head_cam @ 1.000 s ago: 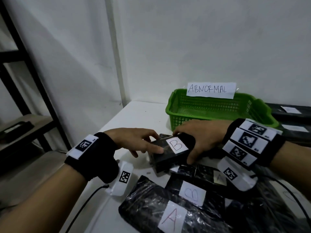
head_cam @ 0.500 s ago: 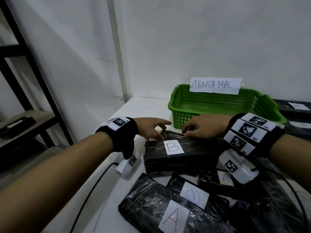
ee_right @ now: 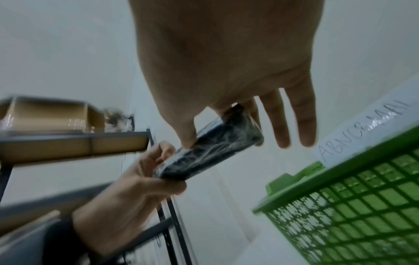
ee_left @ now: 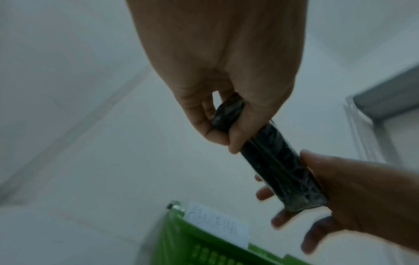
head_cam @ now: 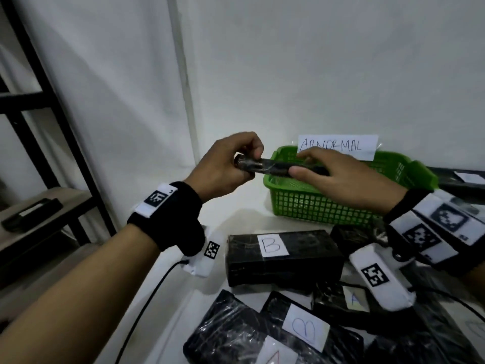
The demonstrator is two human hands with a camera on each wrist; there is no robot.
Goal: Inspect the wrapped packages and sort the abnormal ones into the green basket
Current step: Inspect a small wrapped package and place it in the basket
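White wall and table frame the scene; left hand [head_cam: 225,164] curls round the near end of a slim wrapped package [head_cam: 275,168] held level in the air, long axis running rightward; right hand [head_cam: 338,177] pinches its far end, nearer the green basket [head_cam: 315,203] just beyond; other packages lie below.

Glossy film wraps the package [head_cam: 275,168]; plastic mesh basket [head_cam: 309,203].

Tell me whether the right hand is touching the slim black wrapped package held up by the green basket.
Touching. In the right wrist view the right hand pinches the package, thumb pressed on its wrapped face; the head view shows the same grip.
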